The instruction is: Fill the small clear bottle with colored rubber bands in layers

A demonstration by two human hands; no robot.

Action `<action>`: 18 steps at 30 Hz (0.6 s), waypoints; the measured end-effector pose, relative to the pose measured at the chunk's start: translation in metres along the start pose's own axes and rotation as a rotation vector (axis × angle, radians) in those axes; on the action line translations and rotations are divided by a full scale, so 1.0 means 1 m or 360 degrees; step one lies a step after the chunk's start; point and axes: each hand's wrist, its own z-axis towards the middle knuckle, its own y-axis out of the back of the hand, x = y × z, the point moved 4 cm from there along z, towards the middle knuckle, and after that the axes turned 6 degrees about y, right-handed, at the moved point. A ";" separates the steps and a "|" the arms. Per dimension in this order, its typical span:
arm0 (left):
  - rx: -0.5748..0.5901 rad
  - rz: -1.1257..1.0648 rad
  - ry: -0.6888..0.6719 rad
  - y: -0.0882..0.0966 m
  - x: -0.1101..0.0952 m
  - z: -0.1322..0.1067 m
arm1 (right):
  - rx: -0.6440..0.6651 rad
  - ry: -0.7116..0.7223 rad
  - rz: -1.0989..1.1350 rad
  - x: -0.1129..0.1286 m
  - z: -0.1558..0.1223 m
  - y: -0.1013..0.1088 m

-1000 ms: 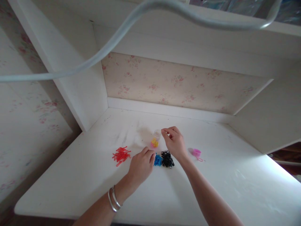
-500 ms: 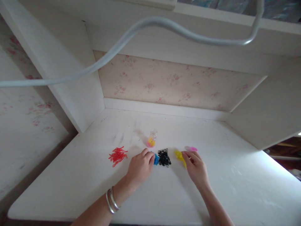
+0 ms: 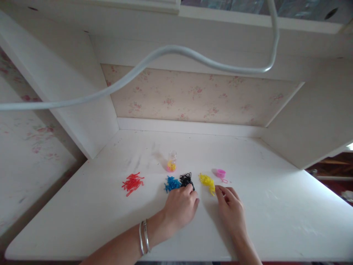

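My left hand [image 3: 182, 204] has its fingers curled at the near edge of a pile of black rubber bands [image 3: 186, 179], partly covering it; its fingertips are hidden. Just left lies a pile of blue rubber bands [image 3: 172, 183]. My right hand [image 3: 231, 207] pinches thumb and forefinger together beside the near end of a pile of yellow rubber bands [image 3: 207, 182]. Whatever is in that pinch is too small to make out. Behind the piles stands a small clear jar [image 3: 172, 160] with yellow and pink pieces at its bottom.
A pile of red rubber bands [image 3: 132, 183] lies to the left. Behind my right hand is a pink cap [image 3: 221, 173] with a small loop. The white desk [image 3: 82, 221] has side panels, and a pale cable [image 3: 176, 49] crosses above it.
My left hand has moved right and nearer me, from the blue pile to the black one. My right hand has drawn back from the yellow pile, uncovering more of it and the pink cap.
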 end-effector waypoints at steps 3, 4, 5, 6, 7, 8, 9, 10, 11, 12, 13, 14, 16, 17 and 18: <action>0.0037 0.0017 -0.0121 -0.009 -0.022 0.011 | -0.0020 0.0025 0.0170 0.006 -0.002 0.000; 0.0036 0.0030 -0.0143 -0.011 -0.028 0.016 | -0.0036 0.0028 0.0203 0.008 -0.003 0.000; 0.0033 0.0043 -0.0150 -0.014 -0.033 0.020 | -0.0047 0.0018 0.0224 0.009 -0.003 0.000; 0.0031 0.0053 -0.0154 -0.016 -0.038 0.025 | -0.0049 0.0003 0.0237 0.010 -0.004 -0.001; 0.0028 0.0058 -0.0153 -0.018 -0.042 0.029 | -0.0040 -0.0015 0.0243 0.010 -0.004 -0.001; 0.0026 0.0059 -0.0150 -0.020 -0.045 0.034 | -0.0024 -0.0032 0.0246 0.010 -0.005 -0.002; 0.0026 0.0059 -0.0146 -0.022 -0.047 0.037 | -0.0006 -0.0044 0.0249 0.010 -0.005 -0.003; 0.0028 0.0058 -0.0145 -0.023 -0.049 0.040 | 0.0007 -0.0049 0.0248 0.009 -0.006 -0.003; 0.0032 0.0059 -0.0147 -0.025 -0.051 0.043 | 0.0009 -0.0048 0.0244 0.009 -0.006 -0.002; 0.0037 0.0060 -0.0149 -0.026 -0.052 0.045 | -0.0001 -0.0045 0.0239 0.008 -0.007 -0.002; 0.0046 0.0061 -0.0155 -0.027 -0.053 0.047 | -0.0015 -0.0044 0.0231 0.006 -0.008 -0.001; 0.0055 0.0061 -0.0168 -0.029 -0.053 0.048 | -0.0030 -0.0043 0.0223 0.005 -0.008 0.000; 0.0071 0.0055 -0.0196 -0.031 -0.054 0.049 | -0.0043 -0.0045 0.0210 0.002 -0.008 0.000; 0.0078 0.0050 -0.0207 -0.031 -0.054 0.048 | -0.0041 -0.0046 0.0207 0.002 -0.008 -0.001; 0.0084 0.0046 -0.0208 -0.032 -0.054 0.048 | -0.0034 -0.0046 0.0204 0.002 -0.007 -0.002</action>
